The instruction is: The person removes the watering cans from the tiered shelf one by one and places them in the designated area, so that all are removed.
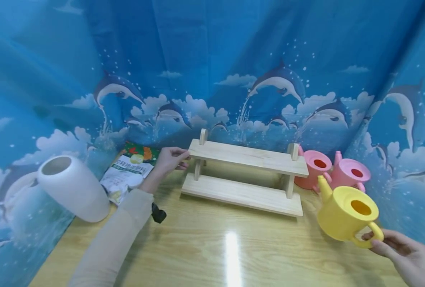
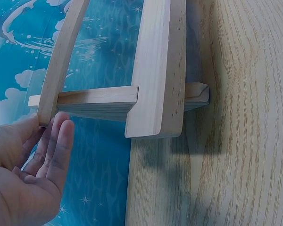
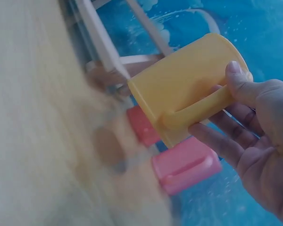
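Observation:
My left hand (image 1: 170, 159) pinches the left end of the upper board of a two-tier wooden shelf (image 1: 248, 154). In the left wrist view, the thumb and fingers of that hand (image 2: 33, 165) meet at the board's end (image 2: 48, 115). By its handle my right hand (image 1: 408, 255) holds a yellow watering can (image 1: 336, 213), to the right of the shelf and tilted. The right wrist view shows thumb and fingers around the can's handle (image 3: 200, 108), with the can (image 3: 184, 77) lifted above the table.
Behind the yellow can, a coral watering can (image 1: 311, 169) and a pink one (image 1: 349, 175) stand at the shelf's right end. A white vase (image 1: 74, 189) leans at the left, next to a printed bag (image 1: 126, 175). Dolphin-print cloth (image 1: 212, 71) surrounds the wooden table (image 1: 198, 239).

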Tool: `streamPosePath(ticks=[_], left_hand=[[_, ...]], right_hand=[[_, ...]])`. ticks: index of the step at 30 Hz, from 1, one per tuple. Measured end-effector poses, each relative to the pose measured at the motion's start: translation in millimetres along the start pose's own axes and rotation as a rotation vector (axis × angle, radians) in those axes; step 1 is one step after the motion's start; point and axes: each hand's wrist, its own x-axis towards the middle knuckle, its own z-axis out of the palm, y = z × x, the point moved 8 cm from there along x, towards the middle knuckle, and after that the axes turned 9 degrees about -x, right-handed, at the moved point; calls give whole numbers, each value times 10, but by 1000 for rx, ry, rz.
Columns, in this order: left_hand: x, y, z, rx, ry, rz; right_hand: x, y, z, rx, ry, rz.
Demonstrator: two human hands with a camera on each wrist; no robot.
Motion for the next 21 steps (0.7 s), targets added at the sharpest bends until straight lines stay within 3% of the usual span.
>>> streamPosePath(ticks=[7, 11, 21], left_hand=[[0, 10, 0, 6, 19, -13], [7, 3, -1, 15, 24, -11], [-8, 19, 10, 13, 30, 0]], right_hand=[[62, 171, 227, 38, -115, 52], [106, 210, 291, 50, -126, 41], [233, 354, 366, 41, -142, 113]])
